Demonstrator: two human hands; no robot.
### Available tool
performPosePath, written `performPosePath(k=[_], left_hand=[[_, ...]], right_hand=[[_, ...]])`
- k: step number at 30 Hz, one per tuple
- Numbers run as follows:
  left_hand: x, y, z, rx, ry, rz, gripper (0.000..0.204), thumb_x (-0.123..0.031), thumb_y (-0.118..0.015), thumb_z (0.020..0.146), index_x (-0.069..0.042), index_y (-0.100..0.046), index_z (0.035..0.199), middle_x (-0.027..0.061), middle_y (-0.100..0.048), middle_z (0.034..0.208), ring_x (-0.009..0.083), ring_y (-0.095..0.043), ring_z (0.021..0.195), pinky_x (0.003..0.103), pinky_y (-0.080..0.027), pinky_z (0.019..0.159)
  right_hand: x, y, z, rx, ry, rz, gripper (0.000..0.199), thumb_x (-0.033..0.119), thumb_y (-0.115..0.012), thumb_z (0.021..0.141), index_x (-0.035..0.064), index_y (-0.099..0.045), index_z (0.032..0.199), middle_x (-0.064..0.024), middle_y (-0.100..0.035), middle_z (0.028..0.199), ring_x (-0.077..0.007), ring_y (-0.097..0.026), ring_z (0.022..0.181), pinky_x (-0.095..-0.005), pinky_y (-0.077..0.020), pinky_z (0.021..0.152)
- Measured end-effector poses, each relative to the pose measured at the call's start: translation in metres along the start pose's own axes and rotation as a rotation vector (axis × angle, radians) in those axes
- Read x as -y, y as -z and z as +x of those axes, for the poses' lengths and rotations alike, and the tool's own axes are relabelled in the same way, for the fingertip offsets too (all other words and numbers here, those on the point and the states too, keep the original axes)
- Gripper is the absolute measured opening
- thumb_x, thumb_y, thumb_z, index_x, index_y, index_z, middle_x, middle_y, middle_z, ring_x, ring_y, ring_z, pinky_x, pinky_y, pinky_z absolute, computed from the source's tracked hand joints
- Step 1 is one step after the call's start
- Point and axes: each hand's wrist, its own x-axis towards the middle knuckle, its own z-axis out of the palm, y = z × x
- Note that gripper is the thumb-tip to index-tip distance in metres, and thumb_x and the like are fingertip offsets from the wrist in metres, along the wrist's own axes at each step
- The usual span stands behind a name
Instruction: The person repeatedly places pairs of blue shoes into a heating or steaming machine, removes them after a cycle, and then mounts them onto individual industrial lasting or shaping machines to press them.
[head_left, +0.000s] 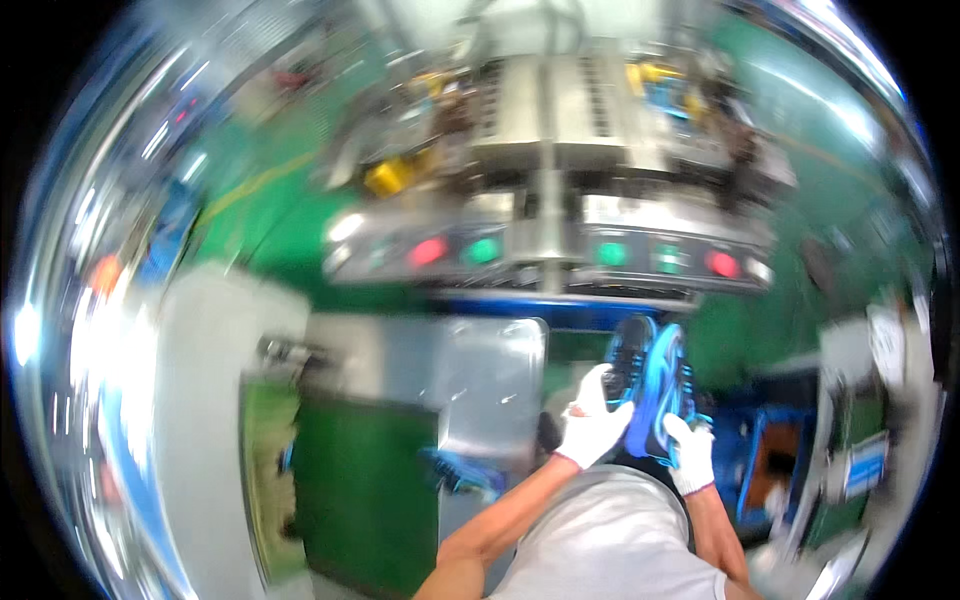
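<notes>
Two black and blue sports shoes are held side by side in front of my body, toes pointing away from me. My left hand (595,423), in a white knit glove, grips the heel end of the darker left shoe (627,355). On the other side, my right hand (692,453), gloved the same way, grips the heel end of the right shoe (655,395), whose bright blue side faces up. The picture is smeared, and the undersides of both shoes are hidden.
Ahead stands a metal machine (550,110) with a control panel (540,250) of red and green buttons. To my left is a shiny metal plate (490,375), with another blue shoe (465,472) near it. A blue crate (770,455) sits at the right.
</notes>
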Motion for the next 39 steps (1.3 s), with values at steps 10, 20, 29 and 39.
performPosePath(k=[10,20,29,39], left_hand=[[-0.14,-0.229,0.02,0.636,-0.376,0.134,0.064,-0.005,-0.08,0.078,-0.001,-0.052,0.136,0.0122,-0.067,0.117,0.0195,-0.065,0.103,0.035,-0.053,0.096],[-0.24,-0.538,0.01,0.821,-0.844,0.241,0.073,-0.018,-0.076,0.085,0.001,-0.044,0.148,0.0254,-0.058,0.137,0.0374,-0.058,0.127,0.043,-0.043,0.111],[-0.28,-0.687,0.043,0.898,-0.845,0.22,0.075,-0.029,-0.073,0.087,-0.001,-0.042,0.15,0.0272,-0.049,0.148,0.0432,-0.048,0.137,0.046,-0.038,0.115],[-0.025,-0.223,0.095,0.676,-0.198,0.757,0.048,-0.032,-0.061,0.091,-0.008,-0.062,0.133,0.0188,-0.065,0.133,0.0363,-0.064,0.121,0.047,-0.051,0.103]], right_hand=[[0.071,0.193,-0.065,-0.536,0.488,0.508,0.066,0.006,-0.084,0.08,0.0054,-0.052,0.138,-0.0021,-0.064,0.121,-0.0151,-0.063,0.1,-0.0335,-0.0545,0.088],[0.16,0.394,-0.098,-1.589,0.385,-0.366,0.084,0.038,-0.075,0.088,-0.0047,-0.038,0.149,-0.0346,-0.057,0.136,-0.0464,-0.059,0.125,-0.0466,-0.0446,0.108],[0.255,0.511,-0.03,-1.652,0.26,-0.532,0.079,0.04,-0.072,0.086,-0.0023,-0.046,0.147,-0.0323,-0.059,0.136,-0.0464,-0.057,0.128,-0.0469,-0.0464,0.107],[0.116,0.259,0.108,-0.078,0.295,-0.192,0.048,0.01,-0.066,0.099,-0.0003,-0.052,0.144,-0.0162,-0.062,0.137,-0.0247,-0.061,0.126,-0.0366,-0.0475,0.108]])
